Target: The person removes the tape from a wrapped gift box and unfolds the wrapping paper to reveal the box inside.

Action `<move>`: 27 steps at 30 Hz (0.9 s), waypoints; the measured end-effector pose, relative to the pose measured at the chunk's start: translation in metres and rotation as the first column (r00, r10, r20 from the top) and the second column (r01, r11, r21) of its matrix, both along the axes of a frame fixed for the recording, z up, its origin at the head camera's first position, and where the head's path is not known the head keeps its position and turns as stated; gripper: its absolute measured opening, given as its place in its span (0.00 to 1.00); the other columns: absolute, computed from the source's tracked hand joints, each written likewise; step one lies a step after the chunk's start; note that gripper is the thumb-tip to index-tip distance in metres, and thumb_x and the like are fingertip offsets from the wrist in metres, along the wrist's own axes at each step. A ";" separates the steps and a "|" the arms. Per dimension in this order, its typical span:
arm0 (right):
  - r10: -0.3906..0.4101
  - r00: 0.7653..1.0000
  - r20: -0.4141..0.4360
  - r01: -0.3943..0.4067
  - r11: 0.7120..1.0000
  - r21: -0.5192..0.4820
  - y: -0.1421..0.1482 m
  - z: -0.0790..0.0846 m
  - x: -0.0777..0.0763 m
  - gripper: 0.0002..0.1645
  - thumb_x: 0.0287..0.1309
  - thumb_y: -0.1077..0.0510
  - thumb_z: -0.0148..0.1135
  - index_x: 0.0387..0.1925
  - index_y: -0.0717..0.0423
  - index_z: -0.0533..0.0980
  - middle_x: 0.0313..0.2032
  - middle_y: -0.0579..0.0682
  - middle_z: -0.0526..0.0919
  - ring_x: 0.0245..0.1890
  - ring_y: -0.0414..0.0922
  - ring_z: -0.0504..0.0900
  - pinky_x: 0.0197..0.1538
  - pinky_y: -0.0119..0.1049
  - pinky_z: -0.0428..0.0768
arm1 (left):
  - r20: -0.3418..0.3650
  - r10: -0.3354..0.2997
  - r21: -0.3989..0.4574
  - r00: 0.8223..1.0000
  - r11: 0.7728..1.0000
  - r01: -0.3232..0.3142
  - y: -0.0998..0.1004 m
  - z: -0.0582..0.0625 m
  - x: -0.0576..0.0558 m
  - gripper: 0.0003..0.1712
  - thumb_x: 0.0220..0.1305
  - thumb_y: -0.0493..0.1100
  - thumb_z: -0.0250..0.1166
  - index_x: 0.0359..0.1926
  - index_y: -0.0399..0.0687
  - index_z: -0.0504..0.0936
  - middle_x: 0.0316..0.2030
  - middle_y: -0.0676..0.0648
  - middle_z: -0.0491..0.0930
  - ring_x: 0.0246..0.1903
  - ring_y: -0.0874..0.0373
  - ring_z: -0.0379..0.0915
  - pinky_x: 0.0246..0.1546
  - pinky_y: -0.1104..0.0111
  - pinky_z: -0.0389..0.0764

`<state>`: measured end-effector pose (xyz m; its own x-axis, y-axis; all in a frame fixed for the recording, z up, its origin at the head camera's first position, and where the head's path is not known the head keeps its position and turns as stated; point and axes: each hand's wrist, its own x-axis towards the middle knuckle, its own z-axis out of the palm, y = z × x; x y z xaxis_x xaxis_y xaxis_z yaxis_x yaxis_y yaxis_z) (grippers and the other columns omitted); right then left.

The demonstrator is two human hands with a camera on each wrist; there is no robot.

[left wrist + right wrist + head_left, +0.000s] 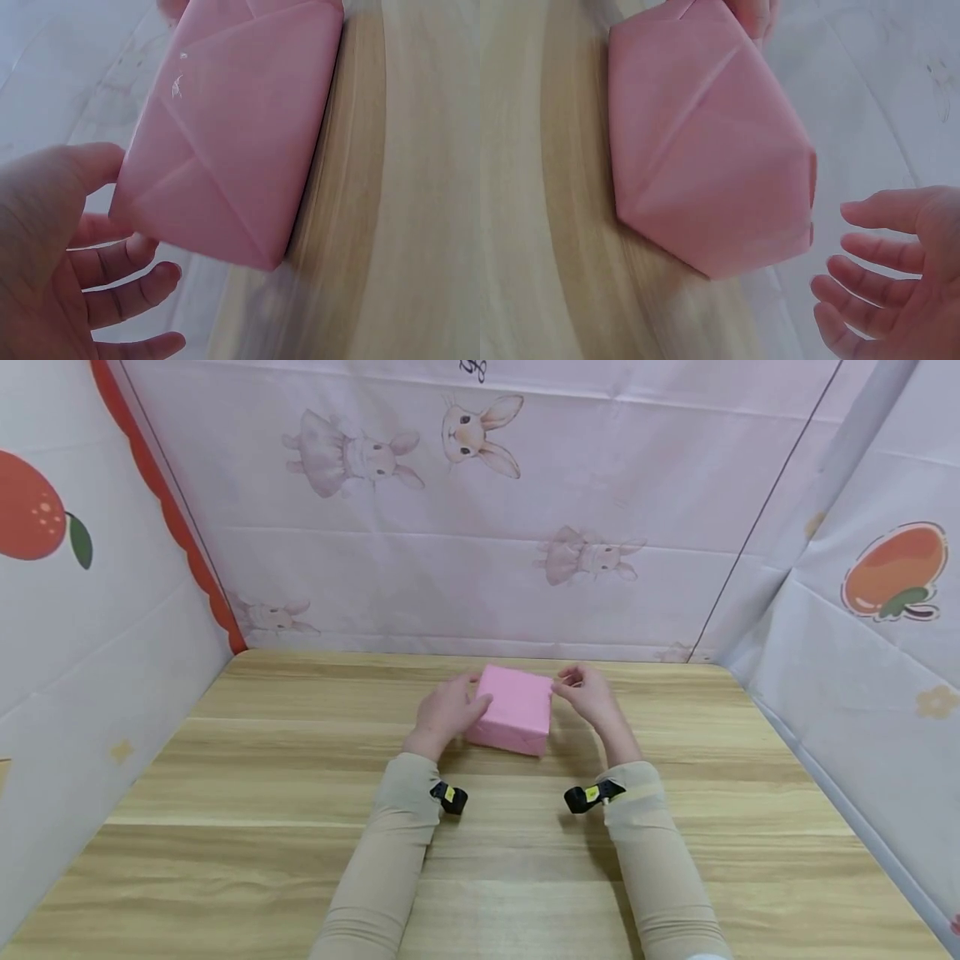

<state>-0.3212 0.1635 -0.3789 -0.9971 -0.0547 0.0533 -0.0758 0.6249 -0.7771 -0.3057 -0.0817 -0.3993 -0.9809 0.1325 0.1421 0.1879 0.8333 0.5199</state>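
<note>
A pink paper-wrapped box [515, 702] is on the wooden table, toward the back. Its folded paper ends show in both wrist views, and clear tape glints on the wrap [177, 84]. The left hand [447, 710] grips the box's left end, thumb over the upper edge and index finger at the side; its other fingers [127, 296] are spread loosely. At the right rear corner, the right hand [588, 693] is raised with loosely bent fingers. A small gap separates it from the box in the right wrist view, where its thumb [885, 210] points toward the wrap.
The wood-grain table [262, 827] extends around the box. A pale rabbit-print cloth [450, 585] hangs behind it. Printed side cloths stand at left [82, 635] and right [862, 668]. Both beige sleeves carry black wrist straps.
</note>
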 end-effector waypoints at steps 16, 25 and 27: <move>0.195 0.970 -0.144 -0.117 0.896 0.428 -0.026 0.014 0.014 0.11 0.58 0.57 0.65 0.37 0.63 0.82 0.39 0.58 0.85 0.40 0.52 0.81 0.45 0.45 0.81 | -0.019 0.056 0.006 0.998 0.998 -0.056 0.003 0.000 0.002 0.28 0.67 0.59 0.57 0.62 0.52 0.76 0.15 0.53 0.66 0.18 0.59 0.64 0.19 0.69 0.64; 0.186 0.964 -0.189 -0.075 0.874 0.480 -0.033 0.010 0.015 0.09 0.58 0.60 0.63 0.33 0.64 0.82 0.35 0.58 0.83 0.36 0.51 0.80 0.44 0.44 0.81 | -0.094 0.048 -0.046 0.994 0.998 -0.052 0.000 -0.006 -0.004 0.29 0.63 0.63 0.58 0.58 0.53 0.78 0.52 0.46 0.82 0.53 0.48 0.77 0.49 0.55 0.81; 0.189 0.959 -0.211 -0.064 0.870 0.489 -0.034 0.009 0.016 0.08 0.58 0.61 0.63 0.32 0.64 0.82 0.34 0.58 0.83 0.35 0.51 0.80 0.43 0.44 0.81 | -0.099 0.045 -0.082 0.994 0.995 -0.053 0.000 -0.005 -0.004 0.30 0.64 0.65 0.56 0.59 0.53 0.78 0.57 0.46 0.79 0.59 0.46 0.73 0.54 0.51 0.78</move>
